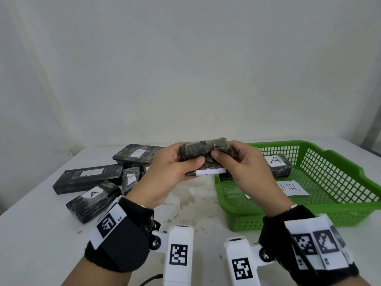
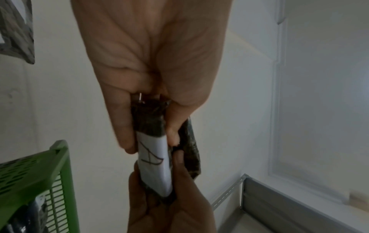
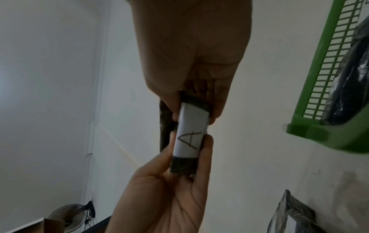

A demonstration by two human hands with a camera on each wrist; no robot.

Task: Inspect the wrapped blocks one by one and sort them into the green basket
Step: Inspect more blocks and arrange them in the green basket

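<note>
Both hands hold one dark wrapped block (image 1: 205,153) up above the white table, between the pile and the basket. My left hand (image 1: 175,168) grips its left end, my right hand (image 1: 239,162) its right end, thumbs on the near side. Its white label with a hand-drawn "A" faces down toward the wrist cameras, so both wrist views show the block (image 2: 153,159) (image 3: 189,138) label-side on. The green basket (image 1: 350,213) stands at the right and holds another wrapped block (image 1: 278,164) marked "A". Several more wrapped blocks (image 1: 92,199) lie in a pile at the left.
A paper slip (image 1: 292,187) with handwriting lies on the basket floor. The pile's blocks carry labels "A" and "B" (image 1: 138,153). The white table (image 1: 195,203) is stained between pile and basket. A plain wall rises behind the table.
</note>
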